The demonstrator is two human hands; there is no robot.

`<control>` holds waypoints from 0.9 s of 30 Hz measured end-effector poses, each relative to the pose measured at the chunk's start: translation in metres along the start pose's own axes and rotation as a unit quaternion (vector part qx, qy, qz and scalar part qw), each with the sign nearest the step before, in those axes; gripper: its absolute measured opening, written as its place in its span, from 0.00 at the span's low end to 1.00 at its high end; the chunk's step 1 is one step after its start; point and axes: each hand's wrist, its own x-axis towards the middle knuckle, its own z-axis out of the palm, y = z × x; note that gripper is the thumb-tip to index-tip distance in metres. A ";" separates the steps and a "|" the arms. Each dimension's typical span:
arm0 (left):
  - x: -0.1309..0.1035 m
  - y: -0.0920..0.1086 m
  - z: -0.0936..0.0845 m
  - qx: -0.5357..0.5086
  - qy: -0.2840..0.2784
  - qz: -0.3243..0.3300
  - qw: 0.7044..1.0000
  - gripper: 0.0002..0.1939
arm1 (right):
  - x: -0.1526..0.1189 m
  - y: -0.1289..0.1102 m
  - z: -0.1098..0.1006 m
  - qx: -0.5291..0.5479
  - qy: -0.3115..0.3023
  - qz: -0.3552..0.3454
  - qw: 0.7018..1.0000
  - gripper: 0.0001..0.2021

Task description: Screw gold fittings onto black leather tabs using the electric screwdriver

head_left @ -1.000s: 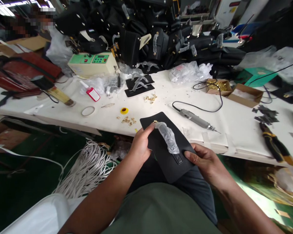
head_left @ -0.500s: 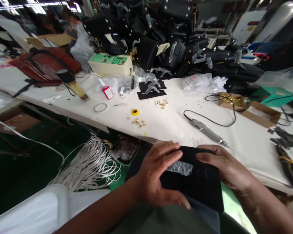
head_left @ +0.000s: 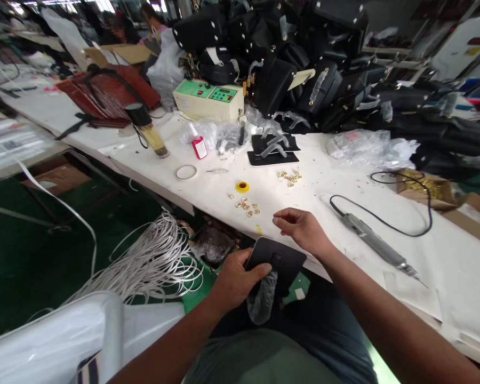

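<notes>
My left hand (head_left: 236, 280) grips a black panel (head_left: 286, 261) at its left edge, thumb on top, above my lap. From the panel hangs a strap handle (head_left: 262, 306) wrapped in clear plastic. My right hand (head_left: 302, 229) is just over the table's front edge, beyond the panel and apart from it. Its thumb and fingertips are pinched together, and whatever lies between them is too small to make out. Left of those fingertips lie small gold metal fittings (head_left: 246, 205) in a loose group, with a yellow ring-shaped roll (head_left: 242, 187) behind them.
A grey electric screwdriver (head_left: 376, 242) with a black cord lies at right. More gold fittings (head_left: 290, 177), black panels (head_left: 272, 158), a red bottle (head_left: 199, 147) and a control box (head_left: 208, 101) stand farther back. Black bags (head_left: 274, 82) are heaped behind. White cord (head_left: 144, 266) lies on the floor.
The panel has turned and moved left, now held by my left hand alone. My right hand has let go of it and moved toward the gold fittings. The view has shifted left.
</notes>
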 end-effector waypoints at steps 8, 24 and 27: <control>-0.004 -0.018 -0.025 -0.084 0.073 -0.052 0.992 0.17 | 0.063 0.017 0.042 -0.290 0.051 -0.108 0.950 0.13; 0.007 -0.028 -0.027 -0.198 0.085 -0.077 0.973 0.19 | 0.070 0.004 0.027 -0.442 -0.001 -0.059 0.895 0.10; 0.006 -0.027 -0.027 -0.213 0.101 -0.077 0.969 0.19 | 0.066 0.003 0.025 -0.475 -0.002 -0.077 0.876 0.13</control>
